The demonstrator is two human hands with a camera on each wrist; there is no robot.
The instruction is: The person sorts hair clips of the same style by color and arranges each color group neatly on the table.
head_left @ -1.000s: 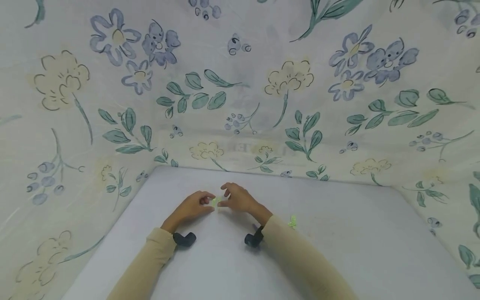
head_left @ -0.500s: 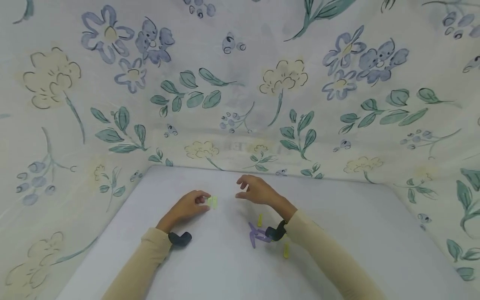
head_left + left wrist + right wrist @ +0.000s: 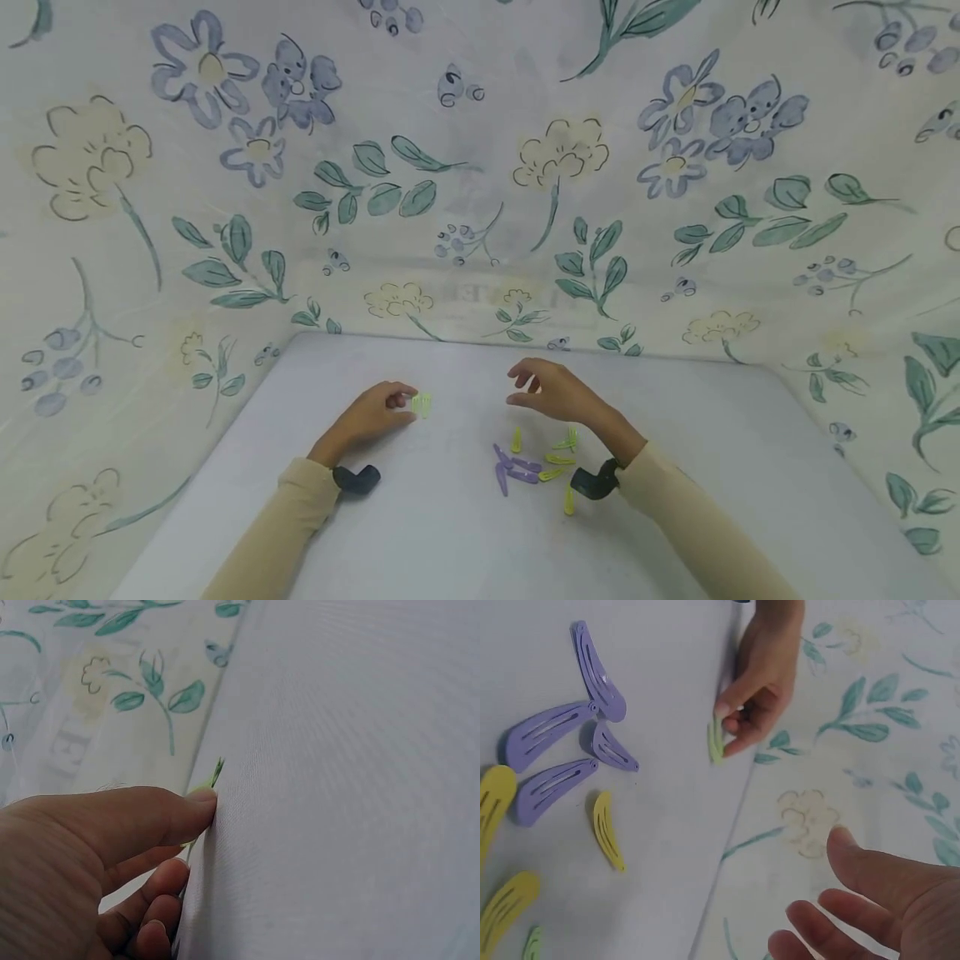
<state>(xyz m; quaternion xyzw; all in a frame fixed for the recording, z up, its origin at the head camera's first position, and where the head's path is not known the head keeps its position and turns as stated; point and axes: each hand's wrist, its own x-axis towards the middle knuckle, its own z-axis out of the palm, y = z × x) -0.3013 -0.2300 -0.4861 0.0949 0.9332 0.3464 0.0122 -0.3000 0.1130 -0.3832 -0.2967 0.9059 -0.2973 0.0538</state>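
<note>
The left hand (image 3: 369, 415) pinches pale-green slotted hair clips (image 3: 425, 406); the right hand (image 3: 553, 392) hangs relaxed, holding nothing. Purple teardrop clips (image 3: 523, 477) and yellow teardrop clips (image 3: 568, 502) lie nearer, right of centre on the white table (image 3: 420, 533).

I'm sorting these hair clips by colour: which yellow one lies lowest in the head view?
The yellow clip just below and left of the right wrist's black device; the other three yellow clips all lie higher in that view.

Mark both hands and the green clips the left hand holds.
Left hand (image 3: 377, 410): head view, middle of hand.
Right hand (image 3: 557, 394): head view, middle of hand.
Green clips (image 3: 718, 740): right wrist view, middle of one.
</note>
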